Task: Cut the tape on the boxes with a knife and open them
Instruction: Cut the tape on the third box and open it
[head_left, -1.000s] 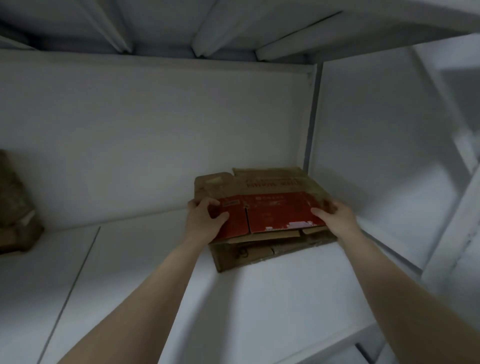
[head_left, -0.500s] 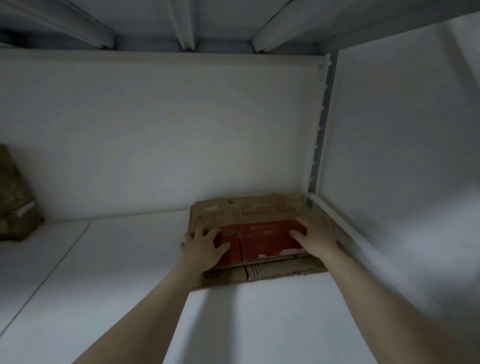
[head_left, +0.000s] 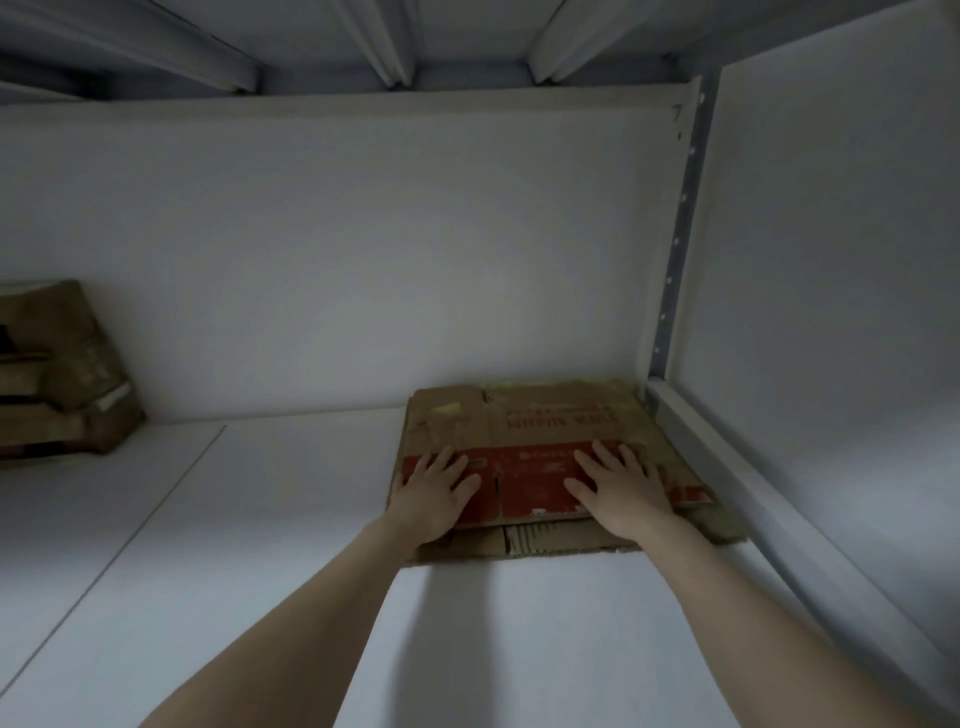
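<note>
Pressed flattened box (head_left: 545, 415) beside shelf post (head_left: 675, 249) with left hand (head_left: 434, 488), right hand (head_left: 621, 491), fingers straight; seemingly already opened; no knife seen.

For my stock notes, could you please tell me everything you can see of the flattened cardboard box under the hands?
The flattened cardboard box is worn brown corrugated card with a red printed band across its near part and faded red lettering farther back. It lies flat on the white shelf, in the back right corner beside the right rail. Another brown card layer shows beneath its near edge. The left hand and right hand press flat on the red band, fingers straight.
</note>
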